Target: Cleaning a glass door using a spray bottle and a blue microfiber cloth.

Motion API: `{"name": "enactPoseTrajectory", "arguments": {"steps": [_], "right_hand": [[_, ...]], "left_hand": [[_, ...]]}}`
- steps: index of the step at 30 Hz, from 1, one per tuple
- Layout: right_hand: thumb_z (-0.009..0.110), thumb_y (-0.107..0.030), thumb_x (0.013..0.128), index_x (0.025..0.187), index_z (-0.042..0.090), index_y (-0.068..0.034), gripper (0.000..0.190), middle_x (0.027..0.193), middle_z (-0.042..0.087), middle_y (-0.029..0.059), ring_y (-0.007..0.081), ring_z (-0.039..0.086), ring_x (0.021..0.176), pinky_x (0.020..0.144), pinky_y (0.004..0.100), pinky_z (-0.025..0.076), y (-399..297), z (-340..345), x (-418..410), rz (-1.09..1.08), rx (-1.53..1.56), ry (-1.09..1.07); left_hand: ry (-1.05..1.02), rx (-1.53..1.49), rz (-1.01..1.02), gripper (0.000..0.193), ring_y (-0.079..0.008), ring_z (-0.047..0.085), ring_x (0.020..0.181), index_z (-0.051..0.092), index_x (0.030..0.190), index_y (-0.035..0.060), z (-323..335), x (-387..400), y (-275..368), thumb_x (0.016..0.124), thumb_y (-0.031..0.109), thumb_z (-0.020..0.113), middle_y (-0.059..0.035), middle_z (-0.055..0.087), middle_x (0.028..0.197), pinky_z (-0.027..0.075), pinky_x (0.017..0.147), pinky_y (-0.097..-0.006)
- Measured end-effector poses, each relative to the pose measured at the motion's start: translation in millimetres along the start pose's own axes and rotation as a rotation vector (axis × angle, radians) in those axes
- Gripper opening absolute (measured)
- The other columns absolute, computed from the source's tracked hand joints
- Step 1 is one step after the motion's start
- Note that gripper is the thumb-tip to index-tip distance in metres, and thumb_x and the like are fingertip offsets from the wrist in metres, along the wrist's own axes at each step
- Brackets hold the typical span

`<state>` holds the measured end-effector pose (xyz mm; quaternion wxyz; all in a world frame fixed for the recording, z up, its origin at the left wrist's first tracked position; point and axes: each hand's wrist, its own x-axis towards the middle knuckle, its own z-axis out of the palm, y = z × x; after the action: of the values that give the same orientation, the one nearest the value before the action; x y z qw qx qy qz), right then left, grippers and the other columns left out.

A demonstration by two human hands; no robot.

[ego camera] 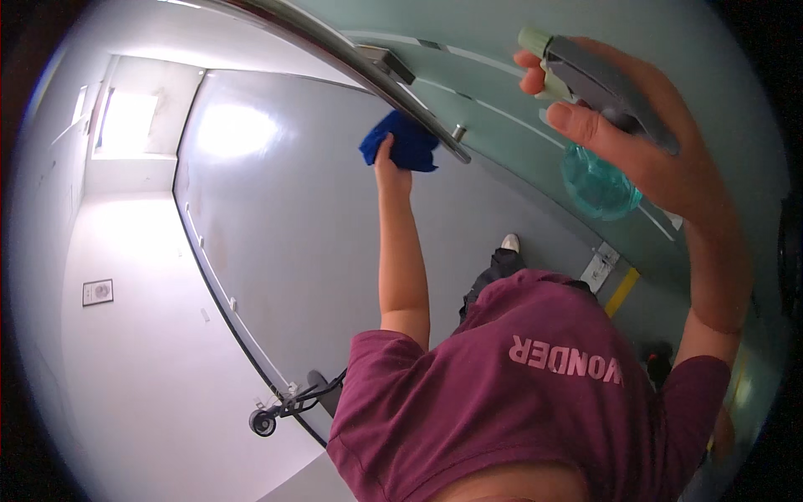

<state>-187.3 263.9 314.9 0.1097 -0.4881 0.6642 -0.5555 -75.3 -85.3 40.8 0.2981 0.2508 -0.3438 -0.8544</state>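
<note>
My left hand [391,163] grips a blue cloth [411,141], thumb on top. The cloth lies against the long metal door handle [376,78] near its end, partly hidden by the bar; how far it wraps round it I cannot tell. My right hand [652,132] is shut on a spray bottle [599,182] with a grey trigger head, a pale green nozzle and a clear teal body. Its fingers are at the trigger, and the nozzle points to the upper left, in front of the greenish glass door [502,135].
A metal fitting [600,267] sits at the door's bottom edge, beside a yellow floor strip [622,292]. Part of a wheeled black frame [307,398] stands by the white wall at lower left. A small framed picture [98,292] hangs there. My shoe [510,242] is on the grey floor.
</note>
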Motion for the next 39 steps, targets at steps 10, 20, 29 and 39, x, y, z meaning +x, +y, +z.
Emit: {"name": "enactPoseTrajectory", "arguments": {"steps": [10, 20, 29, 39], "right_hand": [[0.063, -0.012, 0.087, 0.121, 0.06, -0.006, 0.034, 0.103, 0.065, 0.001, 0.0049, 0.055, 0.085, 0.074, 0.0206, 0.045, -10, -2, -7, 0.095, -0.008, 0.005], [0.065, -0.013, 0.086, 0.12, 0.057, -0.003, 0.036, 0.103, 0.067, 0.0115, 0.0181, 0.065, 0.094, 0.082, 0.0316, 0.053, -16, -3, -5, 0.02, 0.028, -0.06], [0.065, -0.013, 0.086, 0.119, 0.057, -0.002, 0.035, 0.101, 0.067, 0.0127, 0.0194, 0.066, 0.091, 0.08, 0.0316, 0.054, -29, -7, -5, 0.005, 0.028, -0.101], [0.063, -0.013, 0.087, 0.118, 0.058, -0.001, 0.034, 0.102, 0.066, 0.0141, 0.0203, 0.066, 0.093, 0.081, 0.0318, 0.054, -27, -5, -8, -0.04, 0.077, -0.069]], "left_hand": [[-0.157, 0.978, 1.335, 0.074, -0.0202, 0.053, 0.11, 0.022, 0.146, 0.0076, 207, -22, 193, 0.086, 0.006, 0.065, -0.0076, 0.054, 0.119, 0.039, 0.1, -0.032], [-0.106, 1.111, 1.813, 0.013, -0.0281, 0.058, 0.09, 0.051, 0.093, -0.0011, 354, -33, 325, 0.089, 0.011, 0.054, -0.0158, 0.057, 0.092, 0.045, 0.077, -0.0367], [-0.289, 1.059, 0.847, 0.024, -0.0203, 0.063, 0.073, 0.065, 0.094, -0.002, 374, -72, 363, 0.087, 0.021, 0.061, -0.011, 0.064, 0.079, 0.05, 0.066, -0.0315], [-0.481, 0.454, 0.543, 0.013, -0.0208, 0.062, 0.07, 0.059, 0.092, -0.0012, 365, -24, 374, 0.088, 0.011, 0.056, -0.0109, 0.063, 0.08, 0.051, 0.066, -0.0304]]}}
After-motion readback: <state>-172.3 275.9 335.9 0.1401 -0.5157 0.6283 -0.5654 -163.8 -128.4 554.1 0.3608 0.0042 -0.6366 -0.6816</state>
